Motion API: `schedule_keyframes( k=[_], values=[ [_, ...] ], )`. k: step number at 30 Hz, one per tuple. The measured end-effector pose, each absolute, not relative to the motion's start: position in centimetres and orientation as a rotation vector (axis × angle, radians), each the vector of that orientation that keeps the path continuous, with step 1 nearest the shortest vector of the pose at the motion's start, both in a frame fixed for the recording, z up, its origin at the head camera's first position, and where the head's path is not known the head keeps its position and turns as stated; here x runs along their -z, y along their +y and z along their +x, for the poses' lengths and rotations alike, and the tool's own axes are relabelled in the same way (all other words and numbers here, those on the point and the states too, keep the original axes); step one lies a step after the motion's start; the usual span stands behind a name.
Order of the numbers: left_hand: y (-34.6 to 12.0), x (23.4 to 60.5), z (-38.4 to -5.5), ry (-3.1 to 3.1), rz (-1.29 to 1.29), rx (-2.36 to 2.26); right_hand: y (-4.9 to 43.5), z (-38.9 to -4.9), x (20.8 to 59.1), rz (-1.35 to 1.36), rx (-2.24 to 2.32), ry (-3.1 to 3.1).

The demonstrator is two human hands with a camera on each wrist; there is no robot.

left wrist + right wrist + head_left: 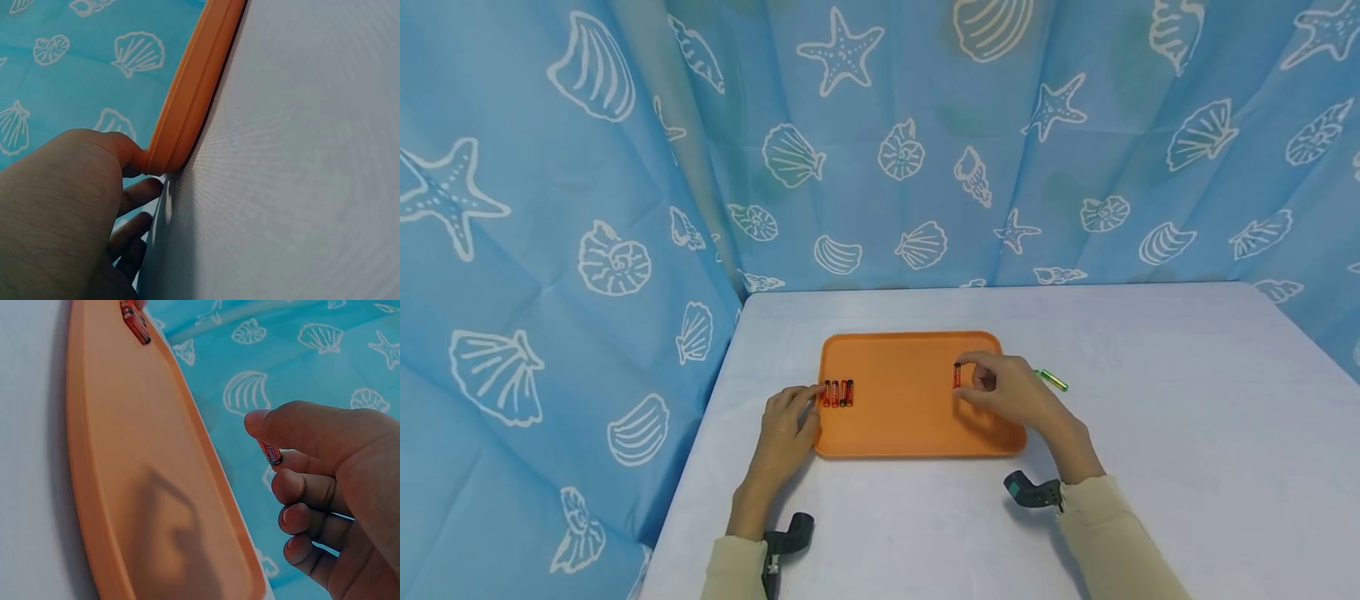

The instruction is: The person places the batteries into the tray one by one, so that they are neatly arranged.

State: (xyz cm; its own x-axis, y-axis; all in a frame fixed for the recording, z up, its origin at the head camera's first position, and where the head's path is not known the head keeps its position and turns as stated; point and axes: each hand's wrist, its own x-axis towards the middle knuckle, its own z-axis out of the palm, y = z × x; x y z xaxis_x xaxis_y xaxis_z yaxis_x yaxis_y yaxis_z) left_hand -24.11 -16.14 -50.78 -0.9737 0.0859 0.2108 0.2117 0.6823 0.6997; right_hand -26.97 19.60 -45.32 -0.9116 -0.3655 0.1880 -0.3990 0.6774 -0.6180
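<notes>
My right hand point(1003, 387) pinches a small red battery point(957, 375) between thumb and fingertip, upright above the right part of the orange tray point(895, 433). The right wrist view shows one dark end of that battery point(271, 453) under the thumb. Several red batteries point(838, 393) stand side by side in a row at the tray's left edge. Beside them my left hand point(786, 425) touches the tray's left rim with loosely bent fingers. From the left wrist, a digit meets the tray's corner point(165, 159), and the other fingers hang outside it.
Green batteries point(1054, 380) lie on the white table point(1187, 400) just right of the tray, partly hidden by my right hand. A blue curtain with shell prints point(865, 183) hangs behind the table and along its left side.
</notes>
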Motion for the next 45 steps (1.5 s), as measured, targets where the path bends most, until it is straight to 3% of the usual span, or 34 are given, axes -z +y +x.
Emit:
schedule_keyframes(
  k=[45],
  values=[
    [-16.0,50.9,-24.2,-2.741,-0.192,1.153,8.9,-28.5,46.2,0.842,-1.097,-2.894]
  ],
)
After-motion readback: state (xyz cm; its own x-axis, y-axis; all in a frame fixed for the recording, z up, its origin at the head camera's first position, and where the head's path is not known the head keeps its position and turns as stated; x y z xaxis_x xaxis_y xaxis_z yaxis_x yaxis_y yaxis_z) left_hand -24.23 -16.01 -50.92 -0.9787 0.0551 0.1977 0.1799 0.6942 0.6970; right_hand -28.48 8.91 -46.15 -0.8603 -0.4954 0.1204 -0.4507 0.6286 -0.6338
